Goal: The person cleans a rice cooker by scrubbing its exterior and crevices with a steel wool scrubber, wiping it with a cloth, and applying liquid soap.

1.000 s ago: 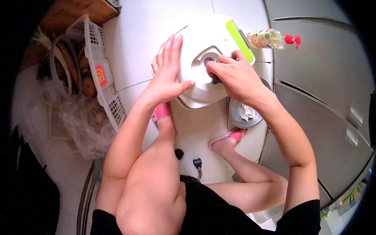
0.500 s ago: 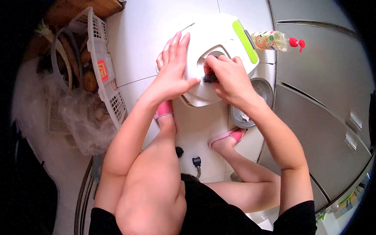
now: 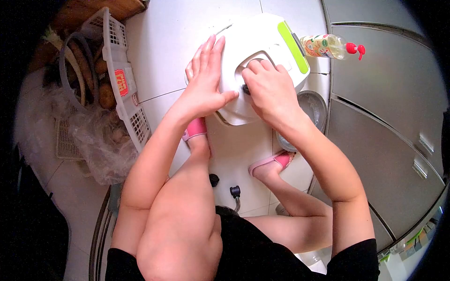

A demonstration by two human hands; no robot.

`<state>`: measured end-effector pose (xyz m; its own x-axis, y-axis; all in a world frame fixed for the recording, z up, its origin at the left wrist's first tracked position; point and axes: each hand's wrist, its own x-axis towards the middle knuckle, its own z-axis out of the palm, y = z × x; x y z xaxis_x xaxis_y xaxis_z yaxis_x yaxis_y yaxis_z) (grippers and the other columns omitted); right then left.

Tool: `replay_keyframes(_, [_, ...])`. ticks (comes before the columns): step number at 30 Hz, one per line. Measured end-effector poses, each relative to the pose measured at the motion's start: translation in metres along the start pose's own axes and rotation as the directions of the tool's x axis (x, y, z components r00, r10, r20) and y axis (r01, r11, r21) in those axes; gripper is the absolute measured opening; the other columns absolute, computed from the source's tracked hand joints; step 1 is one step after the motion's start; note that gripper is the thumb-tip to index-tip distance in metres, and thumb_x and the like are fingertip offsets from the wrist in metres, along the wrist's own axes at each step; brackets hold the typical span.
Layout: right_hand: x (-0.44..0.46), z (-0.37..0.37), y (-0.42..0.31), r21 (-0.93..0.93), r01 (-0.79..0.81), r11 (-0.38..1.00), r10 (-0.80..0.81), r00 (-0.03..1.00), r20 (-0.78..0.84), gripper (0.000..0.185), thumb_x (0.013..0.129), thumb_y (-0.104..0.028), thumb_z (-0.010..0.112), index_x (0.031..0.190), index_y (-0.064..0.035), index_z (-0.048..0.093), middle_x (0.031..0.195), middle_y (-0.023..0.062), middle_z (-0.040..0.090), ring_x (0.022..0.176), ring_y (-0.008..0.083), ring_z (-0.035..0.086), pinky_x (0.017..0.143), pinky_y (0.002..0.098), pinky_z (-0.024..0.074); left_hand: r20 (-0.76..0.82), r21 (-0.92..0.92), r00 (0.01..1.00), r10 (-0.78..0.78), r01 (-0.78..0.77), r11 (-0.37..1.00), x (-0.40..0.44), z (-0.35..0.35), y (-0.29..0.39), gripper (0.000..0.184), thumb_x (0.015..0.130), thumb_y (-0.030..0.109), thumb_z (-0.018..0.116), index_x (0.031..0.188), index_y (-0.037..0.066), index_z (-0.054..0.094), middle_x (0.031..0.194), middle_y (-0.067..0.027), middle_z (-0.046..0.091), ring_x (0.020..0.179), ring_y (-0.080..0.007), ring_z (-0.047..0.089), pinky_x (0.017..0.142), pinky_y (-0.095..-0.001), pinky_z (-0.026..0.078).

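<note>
A white plastic appliance (image 3: 255, 35) with a bright green strip (image 3: 293, 46) along its right side stands on the tiled floor in front of me. My left hand (image 3: 205, 82) lies along its left side, fingers stretched out and thumb resting on the top. Curled over the rounded recess in the top is my right hand (image 3: 273, 91). A small black bristly-looking thing (image 3: 245, 89) shows under its fingers; the hand covers most of it, so its exact kind is unclear.
A detergent bottle (image 3: 326, 47) with a red pump is right of the appliance. A grey metal basin (image 3: 313, 110) sits by the steel cabinets (image 3: 384, 65). At left stands a white basket (image 3: 123, 89) beside vegetables and plastic bags. Slippered feet and chair casters (image 3: 235, 191) are below.
My right hand has shifted slightly up and left over the recess, covering more of the black thing. My left hand stays on the appliance, almost unmoved.
</note>
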<state>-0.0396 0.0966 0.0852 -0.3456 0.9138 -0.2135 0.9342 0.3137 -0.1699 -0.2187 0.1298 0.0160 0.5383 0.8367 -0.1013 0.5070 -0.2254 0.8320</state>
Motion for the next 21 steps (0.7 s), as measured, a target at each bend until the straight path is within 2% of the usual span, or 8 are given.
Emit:
replay_keyframes(3, [0.001, -0.010, 0.005, -0.080, 0.154, 0.985, -0.148, 0.986, 0.072, 0.016, 0.077, -0.007, 0.064, 0.093, -0.0104, 0.063, 0.099, 0.0047, 0.060, 0.104, 0.0217, 0.057, 0.085, 0.0374, 0.0424, 0.002, 0.003, 1.000, 0.003, -0.003, 1.000, 0.000, -0.001, -0.001, 0.116, 0.069, 0.030, 0.081, 0.160, 0.009, 0.012, 0.164, -0.0234, 0.011, 0.152, -0.0425, 0.008, 0.120, -0.0566, 0.007])
replay_keyframes(6, [0.000, -0.019, 0.022, -0.024, 0.288, 0.957, -0.282, 0.951, 0.126, 0.012, 0.079, -0.007, 0.063, 0.091, -0.0109, 0.064, 0.099, 0.0026, 0.059, 0.104, 0.0207, 0.056, 0.088, 0.0375, 0.0412, 0.004, 0.015, 1.000, 0.007, -0.007, 1.000, -0.002, -0.003, 0.000, 0.116, 0.069, 0.030, 0.081, 0.160, 0.008, 0.012, 0.164, -0.0233, 0.011, 0.152, -0.0422, 0.008, 0.121, -0.0562, 0.007])
replay_keyframes(9, [-0.006, -0.022, 0.031, -0.024, 0.305, 0.952, -0.300, 0.945, 0.127, 0.013, 0.080, -0.009, 0.063, 0.093, -0.0113, 0.065, 0.100, 0.0009, 0.059, 0.105, 0.0202, 0.056, 0.089, 0.0373, 0.0408, 0.002, 0.025, 1.000, 0.005, -0.005, 1.000, -0.003, -0.003, 0.001, 0.116, 0.069, 0.031, 0.081, 0.160, 0.008, 0.012, 0.164, -0.0236, 0.011, 0.152, -0.0424, 0.009, 0.121, -0.0564, 0.008])
replay_keyframes(10, [-0.007, -0.023, 0.034, -0.048, 0.313, 0.948, -0.304, 0.942, 0.140, 0.015, 0.080, -0.016, 0.064, 0.094, -0.0142, 0.067, 0.104, 0.0004, 0.062, 0.106, 0.0194, 0.057, 0.088, 0.0385, 0.0423, 0.000, 0.025, 1.000, 0.009, -0.008, 1.000, -0.003, -0.003, 0.000, 0.116, 0.069, 0.031, 0.081, 0.160, 0.008, 0.012, 0.164, -0.0237, 0.011, 0.152, -0.0428, 0.009, 0.121, -0.0567, 0.008])
replay_keyframes(13, [-0.017, -0.024, 0.046, 0.135, 0.186, 0.973, -0.198, 0.977, 0.082, 0.018, 0.077, -0.010, 0.065, 0.094, -0.0150, 0.066, 0.104, 0.0017, 0.061, 0.108, 0.0213, 0.057, 0.088, 0.0385, 0.0424, 0.000, 0.030, 1.000, 0.016, -0.016, 0.999, -0.003, -0.003, -0.001, 0.115, 0.069, 0.033, 0.079, 0.159, 0.008, 0.013, 0.164, -0.0244, 0.011, 0.152, -0.0443, 0.008, 0.120, -0.0575, 0.008])
replay_keyframes(15, [-0.024, -0.024, 0.066, 0.429, 0.026, 0.903, -0.036, 0.999, 0.015, 0.031, 0.071, -0.002, 0.072, 0.100, -0.0110, 0.065, 0.105, 0.0064, 0.062, 0.108, 0.0286, 0.058, 0.092, 0.0414, 0.0433, -0.008, 0.039, 1.000, 0.012, -0.011, 0.999, -0.003, -0.002, -0.001, 0.115, 0.069, 0.034, 0.079, 0.160, 0.009, 0.014, 0.165, -0.0243, 0.011, 0.152, -0.0446, 0.009, 0.121, -0.0565, 0.009])
replay_keyframes(17, [-0.034, -0.031, 0.074, 0.409, -0.066, 0.910, 0.080, 0.997, -0.019, 0.029, 0.077, -0.002, 0.075, 0.104, -0.0063, 0.066, 0.105, 0.0117, 0.062, 0.106, 0.0320, 0.058, 0.093, 0.0398, 0.0472, -0.019, 0.062, 1.000, 0.000, 0.001, 0.998, -0.003, -0.001, -0.001, 0.116, 0.067, 0.037, 0.080, 0.160, 0.010, 0.016, 0.166, -0.0237, 0.012, 0.152, -0.0442, 0.010, 0.122, -0.0540, 0.009])
replay_keyframes(21, [-0.040, -0.020, 0.083, 0.272, -0.055, 0.961, 0.098, 0.984, -0.147, 0.032, 0.075, -0.008, 0.077, 0.106, -0.0122, 0.066, 0.109, 0.0074, 0.061, 0.108, 0.0311, 0.057, 0.093, 0.0434, 0.0430, -0.024, 0.152, 0.999, 0.034, -0.030, 0.988, -0.004, -0.003, 0.006, 0.115, 0.068, 0.038, 0.079, 0.160, 0.008, 0.016, 0.166, -0.0240, 0.010, 0.153, -0.0449, 0.006, 0.121, -0.0587, 0.006])
